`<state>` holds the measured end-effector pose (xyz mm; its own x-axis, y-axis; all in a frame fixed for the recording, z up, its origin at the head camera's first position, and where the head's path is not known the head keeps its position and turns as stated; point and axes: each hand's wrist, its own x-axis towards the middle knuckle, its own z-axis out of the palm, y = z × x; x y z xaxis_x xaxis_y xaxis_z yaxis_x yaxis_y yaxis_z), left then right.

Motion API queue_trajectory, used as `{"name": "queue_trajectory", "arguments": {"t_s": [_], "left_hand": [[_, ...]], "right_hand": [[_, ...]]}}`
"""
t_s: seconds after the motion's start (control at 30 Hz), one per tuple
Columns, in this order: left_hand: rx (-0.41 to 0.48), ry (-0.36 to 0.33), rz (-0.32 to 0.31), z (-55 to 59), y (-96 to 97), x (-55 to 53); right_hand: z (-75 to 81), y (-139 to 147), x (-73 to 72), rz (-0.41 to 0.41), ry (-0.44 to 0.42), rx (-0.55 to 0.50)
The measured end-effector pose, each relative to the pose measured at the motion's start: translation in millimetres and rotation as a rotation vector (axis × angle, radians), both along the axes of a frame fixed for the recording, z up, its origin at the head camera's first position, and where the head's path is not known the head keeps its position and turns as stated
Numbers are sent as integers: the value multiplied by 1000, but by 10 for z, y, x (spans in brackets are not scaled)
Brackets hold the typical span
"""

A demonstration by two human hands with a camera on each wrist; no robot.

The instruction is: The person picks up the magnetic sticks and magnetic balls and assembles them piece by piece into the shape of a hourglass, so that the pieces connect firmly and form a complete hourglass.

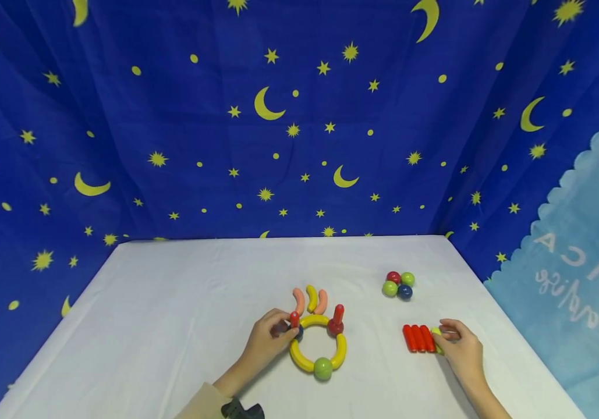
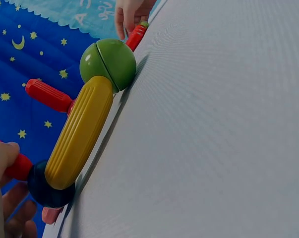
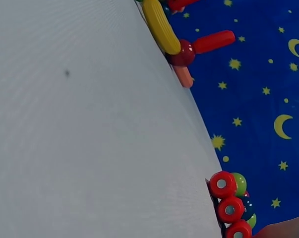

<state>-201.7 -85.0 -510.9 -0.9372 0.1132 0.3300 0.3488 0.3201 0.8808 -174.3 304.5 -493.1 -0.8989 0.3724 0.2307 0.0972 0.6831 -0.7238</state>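
Observation:
My left hand pinches a red rod that stands up from a dark blue ball. That ball is part of a ring of curved yellow rods, joined with a green ball at the near side and a dark red ball at the far right. Another red rod rises from the dark red ball. My right hand has thumb and fingers around a light green rod, mostly hidden, at the right end of a row of red rods.
Behind the ring lie two curved pink rods and a curved yellow rod. A cluster of green, red and blue balls sits toward the back right of the white table. A blue star-patterned cloth hangs behind.

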Motion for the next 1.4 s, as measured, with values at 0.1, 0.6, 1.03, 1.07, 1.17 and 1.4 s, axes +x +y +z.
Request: {"name": "queue_trajectory", "arguments": {"t_s": [0.1,0.6,1.03,1.07,1.17,1.4], "left_hand": [[7,14,16,64,28,38],[41,192,20,341,27,184],[38,196,26,340,13,175],[44,187,16,338,13,173],[56,153,-10,335,19,162],[55,22,-8,349,28,158]], "right_hand": [[1,33,-12,-8,-36,16],[201,-213,13,35,241,-54],[422,-1186,72,623,452,-330],[420,-1250,88,646,438,-335],[389,-1415,128,730,419,-355],[284,-1680,176,930,403,-406]]}}
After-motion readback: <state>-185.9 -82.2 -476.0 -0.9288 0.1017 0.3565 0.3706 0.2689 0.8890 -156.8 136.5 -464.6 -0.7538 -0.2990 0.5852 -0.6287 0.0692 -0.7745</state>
